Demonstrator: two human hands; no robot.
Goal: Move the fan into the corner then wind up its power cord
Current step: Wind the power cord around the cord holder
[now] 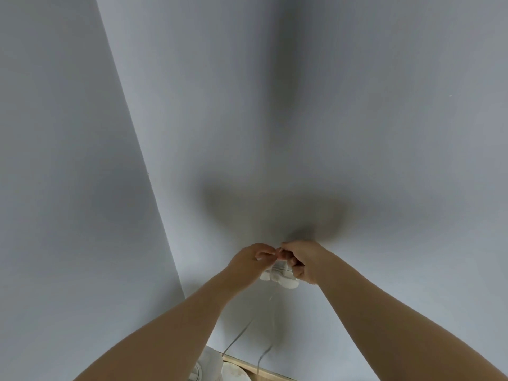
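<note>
Both my hands meet in front of the grey wall, low in the frame. My right hand [301, 261] grips a small white bundle of wound power cord [280, 276]. My left hand [248, 259] pinches the top of the same bundle with its fingertips. Two loose strands of the white cord [242, 329] hang down from the bundle toward the floor. Part of the white fan [209, 365] shows at the bottom edge, mostly hidden behind my left forearm.
Two pale grey walls meet in a corner line [154, 188] running from upper left down to the fan. A wooden skirting strip [247, 367] lies along the wall's foot. Shadows of my arms fall on the right wall.
</note>
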